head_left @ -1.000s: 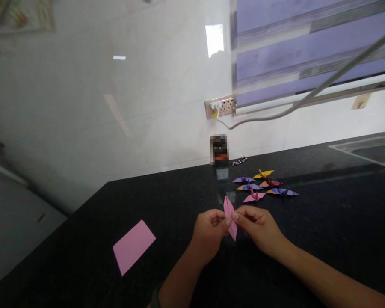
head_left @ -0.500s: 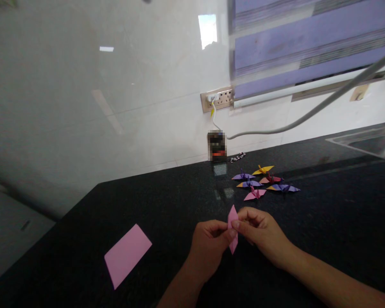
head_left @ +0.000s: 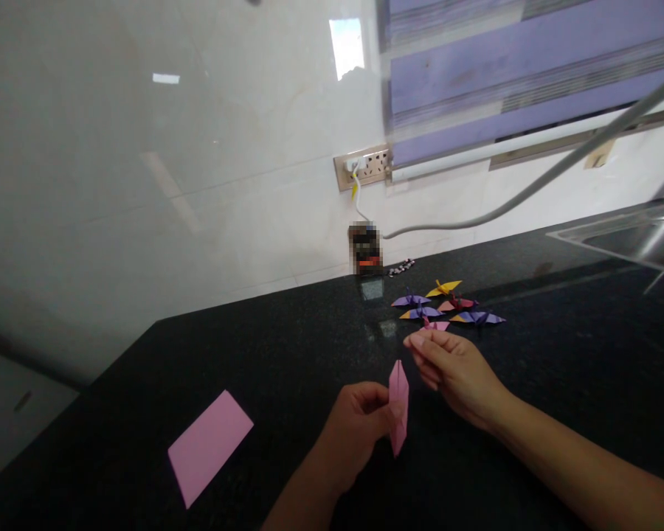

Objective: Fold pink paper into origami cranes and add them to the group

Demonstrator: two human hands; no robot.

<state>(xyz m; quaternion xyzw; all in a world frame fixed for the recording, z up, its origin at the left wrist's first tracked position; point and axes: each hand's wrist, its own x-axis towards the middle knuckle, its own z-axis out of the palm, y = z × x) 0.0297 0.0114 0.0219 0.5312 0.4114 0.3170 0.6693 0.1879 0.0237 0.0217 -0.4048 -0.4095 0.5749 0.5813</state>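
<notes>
Filling the background, a pale, shiny wall (head_left: 226, 221) rises behind the black surface (head_left: 288, 346). On its right part there is a purple striped blind (head_left: 520, 81). The right hand (head_left: 462, 376) is over the surface; its grip is narrow, with the thumb lying against the forefinger. The left hand (head_left: 359, 424) also has a narrow grip, which is holding the folded paper (head_left: 399, 383) by its left edge, around the middle of its length. On the left side of the surface lies a pink sheet (head_left: 210, 450), flat and four-cornered, well apart from both hands.

The folded paper is between the two hands, near the right one but not touching it. It is pink, long and narrow, and almost upright. Both ends become thinner, and a crease line runs down from the upper end. I cannot tell if its lower tip touches the surface. Beyond the right hand stand six small cranes (head_left: 420, 313): one yellow, one red and pink, three mostly purple, and one pink, partly hidden by this hand.
</notes>
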